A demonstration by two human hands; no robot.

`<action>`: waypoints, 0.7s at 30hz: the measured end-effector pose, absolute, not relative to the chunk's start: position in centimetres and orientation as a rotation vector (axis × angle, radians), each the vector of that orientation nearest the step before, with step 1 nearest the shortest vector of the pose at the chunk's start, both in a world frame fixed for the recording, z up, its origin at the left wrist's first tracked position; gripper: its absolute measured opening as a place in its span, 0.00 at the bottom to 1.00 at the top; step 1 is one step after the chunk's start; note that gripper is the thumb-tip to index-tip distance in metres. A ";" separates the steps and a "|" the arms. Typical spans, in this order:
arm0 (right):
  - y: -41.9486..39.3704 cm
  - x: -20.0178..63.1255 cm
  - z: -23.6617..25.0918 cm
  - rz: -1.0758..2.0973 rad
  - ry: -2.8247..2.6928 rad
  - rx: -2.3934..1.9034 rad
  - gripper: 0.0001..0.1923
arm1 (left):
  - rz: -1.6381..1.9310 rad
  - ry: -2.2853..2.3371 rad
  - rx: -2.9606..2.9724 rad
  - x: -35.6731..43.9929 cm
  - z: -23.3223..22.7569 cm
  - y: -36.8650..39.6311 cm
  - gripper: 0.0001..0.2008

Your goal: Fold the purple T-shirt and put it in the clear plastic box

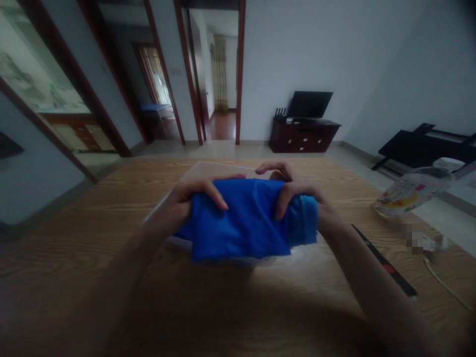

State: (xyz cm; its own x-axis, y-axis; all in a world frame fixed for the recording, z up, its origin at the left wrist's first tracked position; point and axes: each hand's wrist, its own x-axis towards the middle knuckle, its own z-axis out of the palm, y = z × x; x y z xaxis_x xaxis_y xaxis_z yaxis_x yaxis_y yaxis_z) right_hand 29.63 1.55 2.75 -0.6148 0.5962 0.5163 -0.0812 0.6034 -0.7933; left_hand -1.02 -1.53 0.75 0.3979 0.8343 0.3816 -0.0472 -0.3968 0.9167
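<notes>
Together, both hands (188,192) (300,189), partly curled, gripping blue cloth (241,220) between them.

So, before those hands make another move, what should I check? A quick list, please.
1. Left hand has hold of the blue cloth: ok, thumb across its near side.
2. Right hand has hold too: ok, at the other end.
3. Blue cloth smooth: not ok, it is creased.
4. What the clear plastic container holds: cannot tell, cloth and hands block the view.
5. Plastic bottle apart from both hands: ok.
</notes>
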 end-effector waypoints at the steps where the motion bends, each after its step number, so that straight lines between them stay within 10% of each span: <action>1: 1.3 29.5 2.8 1.088 -1.965 -0.462 0.17 | 1.172 0.745 1.635 -0.9 1.1 -1.8 0.06; 12: 1.6 26.7 0.3 1.320 -1.468 -0.659 0.14 | 1.245 0.938 1.670 0.6 1.1 -1.1 0.23; 21: 0.5 27.3 1.5 1.224 -1.409 -0.713 0.16 | 1.288 1.140 1.351 -1.1 0.0 -0.8 0.13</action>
